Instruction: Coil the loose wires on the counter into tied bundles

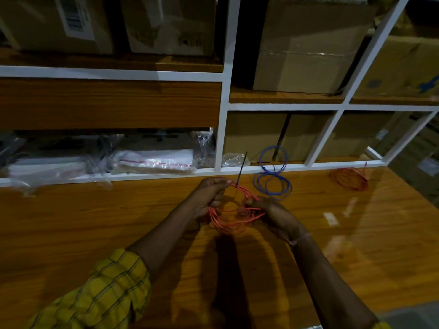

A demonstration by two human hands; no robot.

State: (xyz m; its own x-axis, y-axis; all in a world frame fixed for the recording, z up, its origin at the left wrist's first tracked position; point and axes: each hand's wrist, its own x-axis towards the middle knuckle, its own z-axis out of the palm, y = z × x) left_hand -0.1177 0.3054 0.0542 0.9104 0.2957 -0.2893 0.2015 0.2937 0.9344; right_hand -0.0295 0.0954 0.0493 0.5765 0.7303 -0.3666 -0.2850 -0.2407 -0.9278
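Head camera looks down on a glossy wooden counter (95,222) set against white-framed shelving (222,119). Both hands are raised just above the counter, holding a coil of orange-red wire (228,222) between them. The left hand (210,198) is clenched around the coil's upper left side, its fingertips pinched at the top of the loops, where a thin black tie (241,170) sticks up and leans slightly right. The right hand (270,211) grips the coil's right side, thumb and fingers closed on the strands; the loops hang down between the two hands, and I cannot tell if they touch the counter. A yellow checked sleeve (107,293) is pushed up the left forearm, and a thin thread band sits at the right wrist.

Just beyond the orange-red coil and to its right, a blue wire (273,184) lies in loose loops, one loop rising against the shelf edge. Farther right of that, well apart, a red wire bundle (349,179) rests on the counter. Behind the coil, the shelving holds cardboard boxes (308,51) and, to the left, clear plastic bags (152,161).
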